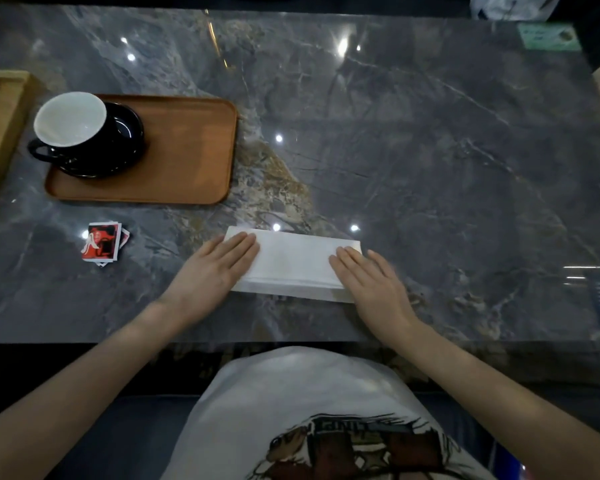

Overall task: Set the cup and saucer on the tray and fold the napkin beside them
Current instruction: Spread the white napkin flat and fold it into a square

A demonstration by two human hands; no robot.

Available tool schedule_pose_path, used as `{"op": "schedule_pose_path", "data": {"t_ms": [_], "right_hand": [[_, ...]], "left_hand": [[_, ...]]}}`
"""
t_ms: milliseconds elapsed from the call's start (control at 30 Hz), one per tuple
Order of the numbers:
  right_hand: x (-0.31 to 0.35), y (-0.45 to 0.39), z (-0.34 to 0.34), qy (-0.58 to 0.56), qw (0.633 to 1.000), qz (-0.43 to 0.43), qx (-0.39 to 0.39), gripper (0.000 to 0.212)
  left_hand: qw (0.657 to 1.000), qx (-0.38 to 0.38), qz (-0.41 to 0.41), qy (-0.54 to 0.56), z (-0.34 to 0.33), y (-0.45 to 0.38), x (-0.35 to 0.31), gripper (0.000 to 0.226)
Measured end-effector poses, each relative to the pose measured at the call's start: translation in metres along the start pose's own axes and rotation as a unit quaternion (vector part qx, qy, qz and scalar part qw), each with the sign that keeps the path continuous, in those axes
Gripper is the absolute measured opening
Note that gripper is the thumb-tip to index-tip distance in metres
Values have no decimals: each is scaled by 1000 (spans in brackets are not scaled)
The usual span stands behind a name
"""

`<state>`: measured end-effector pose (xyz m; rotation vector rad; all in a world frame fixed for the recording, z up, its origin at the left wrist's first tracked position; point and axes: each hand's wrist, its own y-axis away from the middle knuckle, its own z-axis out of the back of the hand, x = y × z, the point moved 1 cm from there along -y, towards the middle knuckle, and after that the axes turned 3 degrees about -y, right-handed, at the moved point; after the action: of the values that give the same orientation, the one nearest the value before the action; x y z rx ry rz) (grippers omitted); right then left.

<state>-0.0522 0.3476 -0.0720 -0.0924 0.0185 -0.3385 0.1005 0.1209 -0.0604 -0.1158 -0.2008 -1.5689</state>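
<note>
We judge the napkin (293,263) to be light, thin and limp paper: it will crease easily, tear if dragged, and slide on the glossy marble table (430,150), so it needs flat pressure, not a pinch. It already lies as a long white band near the table's near edge, with what looks like a layered edge along its near side. The best places to take hold are the 2 short ends, lifting 1 over the other while the opposite end is pinned.

Our left hand (219,263) lies flat on the napkin's left end, fingers straight and together, pointing toward the right and far side. Our right hand (369,271) lies flat on the right end, fingers straight and pressed on the paper, pointing toward the left and far side. Neither hand grips anything. The bare middle of the napkin shows between them.

The cup (70,121) sits on its saucer (129,133) at the left end of the tray (187,150), far and left of the napkin, well apart from both hands.
</note>
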Motion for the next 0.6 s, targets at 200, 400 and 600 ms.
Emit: {"op": "schedule_pose_path", "data": {"t_ms": [200, 400, 600], "right_hand": [[9, 14, -15, 34, 999, 8, 41, 44], [11, 14, -20, 74, 997, 16, 31, 42], [17, 13, -26, 130, 989, 25, 62, 51]], "left_hand": [[1000, 19, -7, -5, -21, 10, -8, 47], [999, 30, -14, -9, -23, 9, -7, 48], [998, 68, -19, 4, -27, 18, 3, 54]]}}
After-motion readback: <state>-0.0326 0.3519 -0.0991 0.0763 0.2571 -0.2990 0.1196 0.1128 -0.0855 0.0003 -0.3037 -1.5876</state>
